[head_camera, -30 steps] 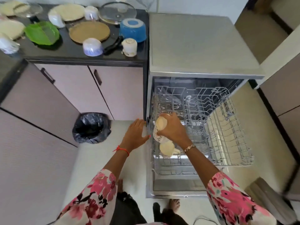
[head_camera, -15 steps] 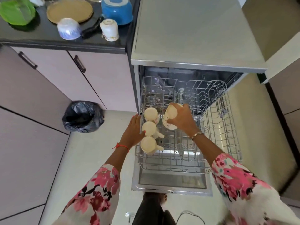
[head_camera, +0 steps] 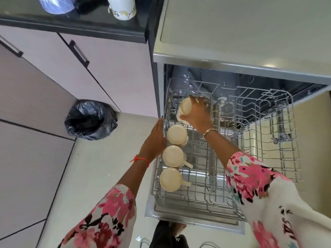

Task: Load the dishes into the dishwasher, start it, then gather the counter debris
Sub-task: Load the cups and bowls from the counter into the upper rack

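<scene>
The dishwasher stands open with its wire rack (head_camera: 259, 158) pulled out. Three cream cups sit upside down in a row along the rack's left side: one (head_camera: 177, 134), one (head_camera: 173, 156) and one (head_camera: 169, 179). My right hand (head_camera: 197, 114) grips a fourth cream cup (head_camera: 185, 108), bottom up, at the far left of the rack behind the row. My left hand (head_camera: 155, 138) lies flat with straight fingers against the rack's left edge.
A black bin bag (head_camera: 90, 119) sits on the floor left of the dishwasher. On the dark counter (head_camera: 75, 24) above stand a white patterned cup (head_camera: 122, 8) and a blue-white bowl (head_camera: 55, 4). The rack's right half holds nothing.
My right hand has carried the cup from the rack's middle to the far left, behind the three cups. The view has dropped closer to the rack.
</scene>
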